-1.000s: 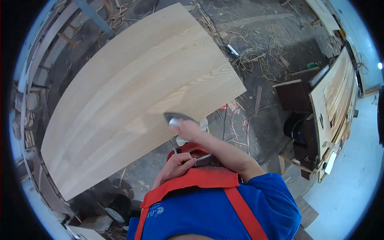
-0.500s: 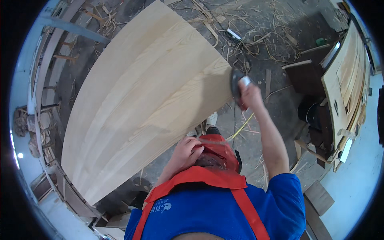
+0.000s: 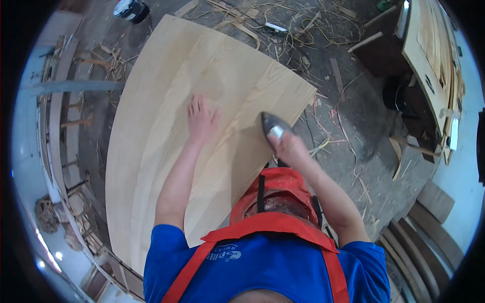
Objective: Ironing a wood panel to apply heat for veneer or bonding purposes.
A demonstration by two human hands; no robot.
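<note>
Panel [image 3: 146, 136]: is filling the left and middle of the frame, pale and wooden; its left edge is curving, and its long axis and grain are running from lower left to upper right; its lower end is partly hiding behind the body
Right hand [image 3: 290, 148]: is wrapping round the tool [image 3: 270, 121] from the lower right, right of the frame's middle
Tool's lie: its dark pointed tip is facing upper left, its long axis slanting down toward the lower right and so crossing the grain; it is sitting over the panel close to the lower right edge; whether its whole face is touching the wood, I cannot tell
Left hand [image 3: 200, 121]: is lying over the panel near the middle of the frame, palm down, fingers loosely spread toward the top; it is gripping nothing visible; its pressure I cannot tell
Between the hands: they are standing apart, bare panel lying between; the tool is lying to the right of the left hand, directly within the right
Around: a red apron [image 3: 273, 217] is showing at lower centre; a bucket [image 3: 134, 11] is standing at upper left; boards [image 3: 440, 55] are leaning at upper right
</note>
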